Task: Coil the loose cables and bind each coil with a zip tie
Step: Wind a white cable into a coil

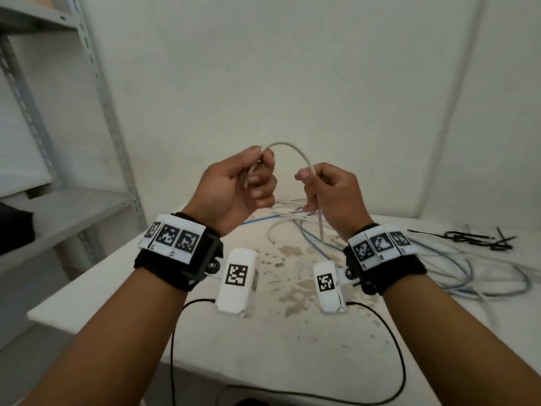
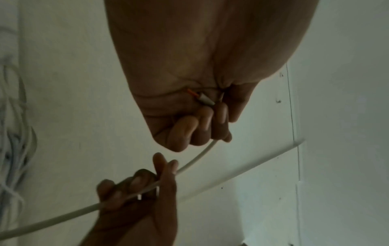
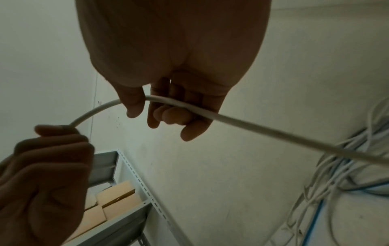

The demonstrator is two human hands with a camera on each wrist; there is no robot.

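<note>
A pale grey cable [image 1: 292,146] arches in the air between both hands above the white table [image 1: 292,332]. My left hand [image 1: 248,183] has its fingers curled round the cable's cut end, where an orange inner wire [image 2: 192,93] shows in the palm. My right hand [image 1: 319,186] holds the same cable [image 3: 231,121] a short way along, between thumb and curled fingers; from there it hangs down toward the table. In the left wrist view the cable [image 2: 195,159] runs from my left fist into the right hand [image 2: 147,181].
A tangle of white and blue loose cables [image 1: 439,259] lies across the table's far middle and right. Black zip ties [image 1: 480,240] lie at the far right. A metal shelf rack [image 1: 58,206] stands left, with cardboard boxes [image 3: 118,198] on a shelf. Walls close behind.
</note>
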